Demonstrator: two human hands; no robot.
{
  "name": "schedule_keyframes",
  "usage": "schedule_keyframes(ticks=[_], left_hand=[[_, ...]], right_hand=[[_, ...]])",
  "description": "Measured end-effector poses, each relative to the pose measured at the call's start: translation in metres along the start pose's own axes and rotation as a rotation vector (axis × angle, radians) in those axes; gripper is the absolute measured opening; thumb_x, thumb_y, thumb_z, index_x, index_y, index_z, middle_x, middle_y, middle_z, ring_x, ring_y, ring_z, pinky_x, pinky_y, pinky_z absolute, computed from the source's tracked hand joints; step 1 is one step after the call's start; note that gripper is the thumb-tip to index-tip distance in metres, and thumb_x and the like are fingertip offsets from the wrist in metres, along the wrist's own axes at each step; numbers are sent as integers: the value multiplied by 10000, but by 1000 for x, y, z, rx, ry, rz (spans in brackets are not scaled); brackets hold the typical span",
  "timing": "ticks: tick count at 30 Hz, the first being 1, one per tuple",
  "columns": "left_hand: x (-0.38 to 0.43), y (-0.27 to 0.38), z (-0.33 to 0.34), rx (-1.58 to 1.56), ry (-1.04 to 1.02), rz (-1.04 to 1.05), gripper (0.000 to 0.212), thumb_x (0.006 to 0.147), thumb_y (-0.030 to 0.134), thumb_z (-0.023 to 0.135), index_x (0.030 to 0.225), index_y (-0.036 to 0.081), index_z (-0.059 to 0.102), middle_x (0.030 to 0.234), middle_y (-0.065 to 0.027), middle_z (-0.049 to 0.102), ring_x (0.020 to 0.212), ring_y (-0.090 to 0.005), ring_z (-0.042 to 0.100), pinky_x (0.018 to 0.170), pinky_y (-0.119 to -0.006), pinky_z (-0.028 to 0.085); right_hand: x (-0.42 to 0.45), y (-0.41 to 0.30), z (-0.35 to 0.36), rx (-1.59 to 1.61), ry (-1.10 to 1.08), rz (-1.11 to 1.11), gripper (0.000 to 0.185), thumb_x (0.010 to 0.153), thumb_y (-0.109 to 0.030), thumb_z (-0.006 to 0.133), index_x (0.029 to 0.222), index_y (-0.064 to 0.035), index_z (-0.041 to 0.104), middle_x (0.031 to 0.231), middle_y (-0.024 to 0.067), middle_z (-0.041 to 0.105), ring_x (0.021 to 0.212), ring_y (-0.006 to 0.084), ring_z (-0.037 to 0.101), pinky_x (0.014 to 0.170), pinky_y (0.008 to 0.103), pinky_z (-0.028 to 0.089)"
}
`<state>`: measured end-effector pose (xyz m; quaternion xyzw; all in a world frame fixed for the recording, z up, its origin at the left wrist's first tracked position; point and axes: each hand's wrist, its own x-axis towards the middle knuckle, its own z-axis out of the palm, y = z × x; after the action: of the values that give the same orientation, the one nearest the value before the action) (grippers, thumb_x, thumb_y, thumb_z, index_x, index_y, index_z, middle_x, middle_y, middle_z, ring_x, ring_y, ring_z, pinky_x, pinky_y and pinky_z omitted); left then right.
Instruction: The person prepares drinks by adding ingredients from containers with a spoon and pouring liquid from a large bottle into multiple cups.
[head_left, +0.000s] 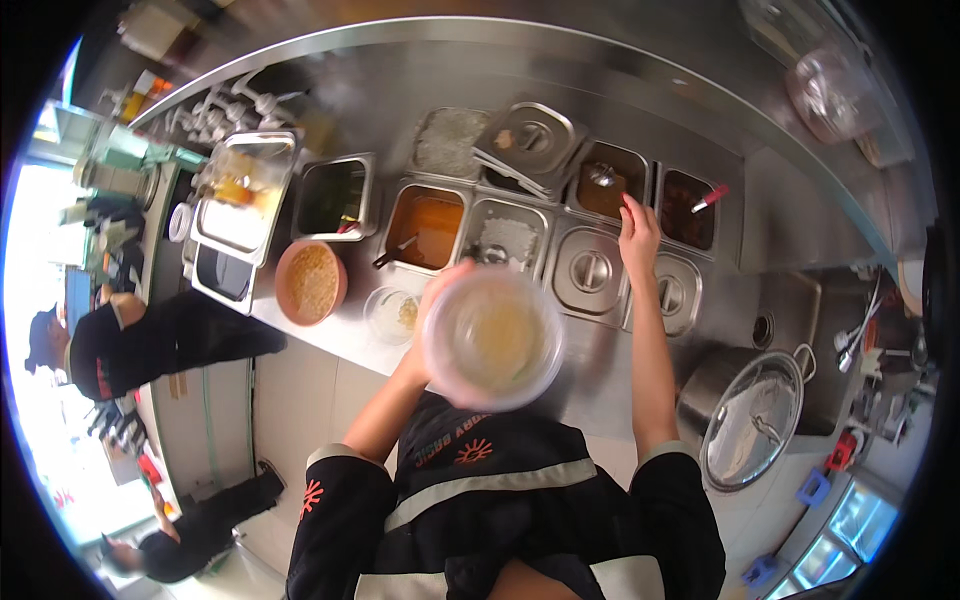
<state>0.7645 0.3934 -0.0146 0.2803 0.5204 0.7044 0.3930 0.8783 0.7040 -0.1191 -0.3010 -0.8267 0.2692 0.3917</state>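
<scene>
My left hand (435, 300) grips a translucent plastic bowl (491, 341) from its left side, in front of my apron. Some pale yellowish content shows in it, blurred. My right hand (639, 236) reaches over the near edge of a steel pan of brown liquid (615, 196). A metal ladle (602, 175) rests in that pan. Something red shows at my fingertips; whether they hold the ladle's handle is unclear. Below my right wrist lies a lidded steel pan (590, 271). Behind the plastic bowl is a pan with white contents (508, 232).
An orange-liquid pan (427, 225), a pinkish bowl of grainy food (311, 281) and a clear tub (390, 315) stand left. Rightward are a dark-sauce pan (686, 210), a glass-lidded pot (754, 435) and a sink (814, 337). Two people (112, 345) are at the far left.
</scene>
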Motion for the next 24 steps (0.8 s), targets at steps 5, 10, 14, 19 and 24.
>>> schedule_keyframes(ticks=[5,10,14,19,24], left_hand=[[-114,10,-36,-156,200,-381,1311,258,468,843,1300,5,196,1251,-131,369,1144,-241,400,955,-377,324],[-159,39,-37,-33,192,76,1224,354,452,817,1298,-17,194,1236,-135,373,1121,-250,422,920,-376,359],[-181,45,-57,-148,317,134,1205,374,449,809,1290,-37,196,1212,-150,392,1109,-256,433,911,-382,370],[-192,50,-103,-223,189,106,1183,376,434,819,1281,-40,224,1201,-159,412,1074,-257,463,889,-370,385],[-185,56,-160,-357,-313,-144,1118,389,348,835,1269,-37,264,1150,-158,469,1048,-224,477,856,-337,387]], right_hand=[[1,-67,2,-250,299,-100,208,800,-72,559,1006,-92,580,797,90,573,693,236,578,588,327,472],[-15,-187,36,657,68,279,150,845,-126,515,928,-32,596,756,77,626,541,84,522,459,226,429],[-52,-271,96,637,-441,-401,205,776,-103,562,980,-81,577,799,76,592,656,201,579,576,287,473],[-95,-306,162,282,-693,-656,292,719,-124,603,1009,-101,579,860,60,575,653,247,555,592,326,466],[-103,-371,108,604,-661,-649,320,686,-185,632,995,-106,602,881,73,580,717,258,558,671,363,450]])
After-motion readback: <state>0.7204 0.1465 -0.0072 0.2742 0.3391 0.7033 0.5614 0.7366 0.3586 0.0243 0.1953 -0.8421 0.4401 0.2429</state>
